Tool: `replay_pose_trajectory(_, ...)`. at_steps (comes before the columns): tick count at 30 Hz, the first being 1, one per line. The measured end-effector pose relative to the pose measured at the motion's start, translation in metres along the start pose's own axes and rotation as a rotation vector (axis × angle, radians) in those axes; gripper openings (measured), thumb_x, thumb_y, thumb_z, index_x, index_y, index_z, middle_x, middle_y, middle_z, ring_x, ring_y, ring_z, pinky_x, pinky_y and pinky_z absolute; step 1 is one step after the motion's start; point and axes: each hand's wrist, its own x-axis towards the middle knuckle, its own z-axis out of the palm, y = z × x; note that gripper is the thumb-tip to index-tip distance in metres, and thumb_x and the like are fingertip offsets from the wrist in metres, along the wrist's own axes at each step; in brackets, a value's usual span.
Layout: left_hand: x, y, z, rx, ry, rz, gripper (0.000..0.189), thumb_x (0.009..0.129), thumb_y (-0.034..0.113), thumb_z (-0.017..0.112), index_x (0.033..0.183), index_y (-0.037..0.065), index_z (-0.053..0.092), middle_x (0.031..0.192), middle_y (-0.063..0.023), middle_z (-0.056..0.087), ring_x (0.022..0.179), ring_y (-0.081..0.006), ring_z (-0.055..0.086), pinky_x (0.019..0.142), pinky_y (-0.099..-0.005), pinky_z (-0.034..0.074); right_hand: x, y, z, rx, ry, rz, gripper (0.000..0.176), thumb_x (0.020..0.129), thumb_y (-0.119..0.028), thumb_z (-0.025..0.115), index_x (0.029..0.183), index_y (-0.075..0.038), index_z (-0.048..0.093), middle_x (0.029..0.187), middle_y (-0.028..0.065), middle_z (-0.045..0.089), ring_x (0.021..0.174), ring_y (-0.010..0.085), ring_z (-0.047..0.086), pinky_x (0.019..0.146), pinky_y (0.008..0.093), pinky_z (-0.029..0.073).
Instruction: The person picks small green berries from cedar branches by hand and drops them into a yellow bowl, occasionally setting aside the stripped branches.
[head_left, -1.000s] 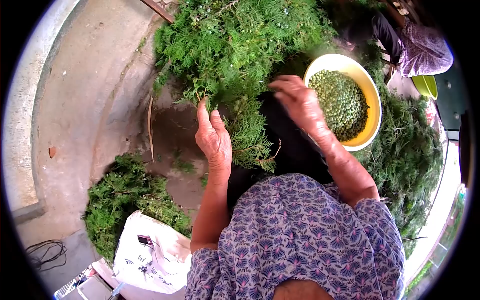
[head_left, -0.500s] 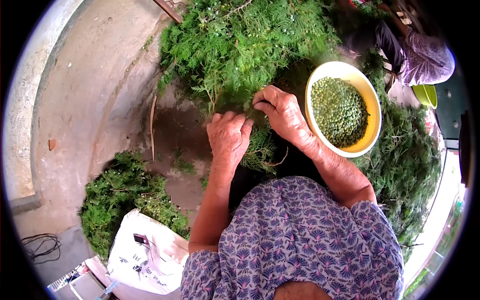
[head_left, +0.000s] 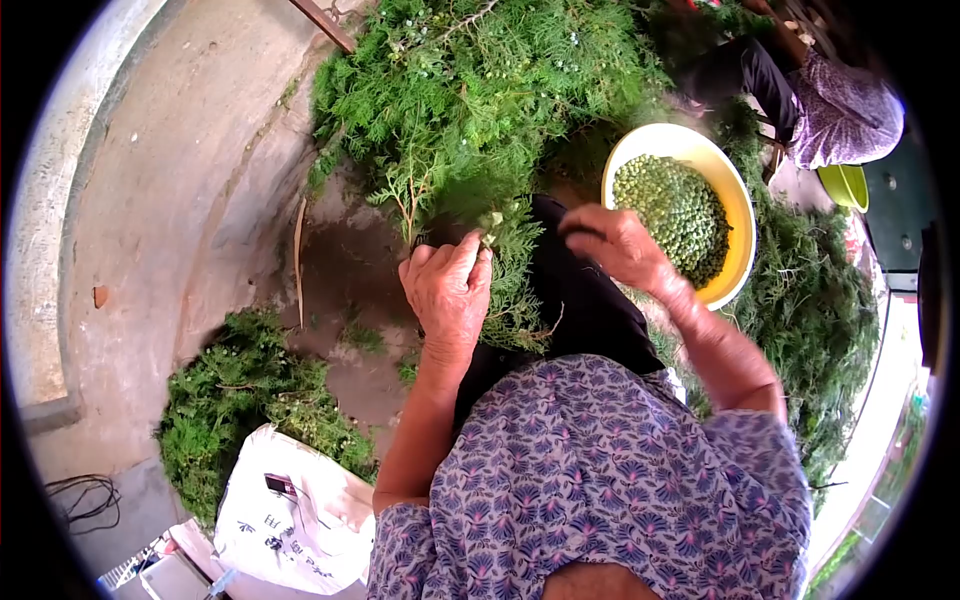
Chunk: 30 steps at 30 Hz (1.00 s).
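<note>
My left hand (head_left: pixel 447 295) is closed in a pinch on a leafy evergreen sprig (head_left: pixel 512 265), whose fronds spread to the right over my dark trousers. Pale green cones (head_left: pixel 490 228) show close to the fingertips. My right hand (head_left: pixel 622 245) is apart from the sprig, at the left edge of a yellow basin (head_left: pixel 742 282). Motion blurs it; its fingers are curled, and whatever they hold is hidden. Small round green cones (head_left: pixel 665 200) fill much of the basin.
A big heap of evergreen branches (head_left: pixel 480 90) lies ahead, with a smaller pile (head_left: pixel 240 390) at lower left beside a white sack (head_left: pixel 290 520). More greenery (head_left: pixel 815 310) lies right. Another person (head_left: pixel 850 110) sits at upper right by a green basin (head_left: pixel 846 187).
My right hand has moved right, away from the sprig and my left hand, to the basin's edge. My left hand has shifted slightly down and still pinches the sprig.
</note>
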Motion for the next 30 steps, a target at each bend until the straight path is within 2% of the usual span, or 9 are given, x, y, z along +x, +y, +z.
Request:
replay_pose_trajectory(2,0.0,0.0,-0.003,0.033,0.011,0.05,0.024,0.067,0.013,0.071,0.091,0.012,0.067,0.061,0.0015,0.051,0.065,-0.0179,0.048,0.066,-0.0331,0.036,0.013,0.01,-0.037,-0.048,-0.324,0.233,0.023,0.08,-0.011,0.062,0.101,-0.001,0.062,0.1,0.0118,0.063,0.086,0.0211,0.061,0.077,0.0311,0.051)
replay_pose_trajectory(3,0.001,0.001,-0.003,0.062,0.029,0.095,0.026,0.066,0.011,0.071,0.091,0.011,0.067,0.061,0.0008,0.052,0.064,-0.0182,0.048,0.065,-0.0331,0.036,0.035,0.092,-0.068,-0.259,-0.069,-0.257,0.024,0.081,-0.013,0.062,0.102,-0.002,0.062,0.099,0.0126,0.063,0.078,0.0201,0.062,0.07,0.0317,0.053)
replay_pose_trajectory(5,0.002,0.004,-0.004,0.101,0.04,0.111,0.026,0.066,0.011,0.071,0.092,0.011,0.067,0.061,0.0008,0.051,0.065,-0.0181,0.048,0.066,-0.0332,0.036,0.05,0.039,-0.14,-0.026,0.646,-0.146,0.019,0.085,-0.007,0.054,0.102,-0.007,0.062,0.095,0.0094,0.064,0.071,0.0149,0.061,0.061,0.0278,0.053)
replay_pose_trajectory(7,0.004,0.01,-0.006,0.159,0.077,0.183,0.026,0.067,0.01,0.069,0.092,0.01,0.067,0.06,0.0002,0.049,0.064,-0.0183,0.047,0.068,-0.0339,0.037,0.049,-0.023,-0.154,0.155,0.984,-0.058,0.015,0.084,-0.019,0.058,0.094,-0.009,0.063,0.079,0.0045,0.063,0.062,0.0081,0.055,0.055,0.0229,0.05)
replay_pose_trajectory(10,0.007,0.016,-0.004,0.221,0.082,0.249,0.025,0.067,0.009,0.067,0.093,0.01,0.066,0.06,0.0,0.046,0.063,-0.0184,0.045,0.07,-0.0349,0.037,0.052,-0.041,-0.091,0.289,0.546,-0.062,0.017,0.083,-0.004,0.057,0.097,-0.011,0.064,0.086,0.0054,0.065,0.07,0.0121,0.063,0.054,0.0238,0.054)
replay_pose_trajectory(14,-0.001,0.008,-0.006,0.241,0.083,0.259,0.026,0.068,0.009,0.067,0.094,0.011,0.066,0.06,-0.0002,0.046,0.063,-0.0185,0.045,0.07,-0.0353,0.037,0.038,-0.034,0.006,0.143,0.118,-0.331,0.031,0.073,-0.022,0.069,0.097,-0.004,0.063,0.088,0.0087,0.059,0.083,0.0203,0.058,0.073,0.0314,0.048)
replay_pose_trajectory(25,-0.011,0.013,-0.002,0.151,0.033,0.166,0.021,0.063,0.013,0.073,0.081,0.009,0.062,0.065,-0.0007,0.056,0.068,-0.0199,0.05,0.069,-0.0355,0.037,0.012,-0.025,0.045,0.239,0.222,-0.007,0.015,0.079,-0.005,0.063,0.093,-0.001,0.059,0.078,0.0097,0.061,0.07,0.0182,0.06,0.064,0.0282,0.048)
replay_pose_trajectory(27,-0.015,0.01,-0.001,0.141,0.046,0.181,0.018,0.064,0.014,0.073,0.076,0.01,0.06,0.065,-0.0007,0.057,0.068,-0.0197,0.05,0.069,-0.0358,0.037,0.012,-0.028,0.05,0.535,0.258,0.276,0.013,0.082,-0.004,0.06,0.094,-0.001,0.058,0.075,0.0053,0.06,0.065,0.0122,0.058,0.059,0.0242,0.047)
replay_pose_trajectory(30,-0.017,0.009,-0.001,0.164,0.066,0.209,0.017,0.064,0.013,0.072,0.076,0.01,0.06,0.064,-0.0005,0.056,0.068,-0.0195,0.05,0.069,-0.0359,0.037,0.02,-0.002,0.042,1.093,0.425,0.242,0.009,0.086,-0.002,0.053,0.095,-0.004,0.053,0.077,0.0035,0.056,0.066,0.0101,0.055,0.056,0.0207,0.043)
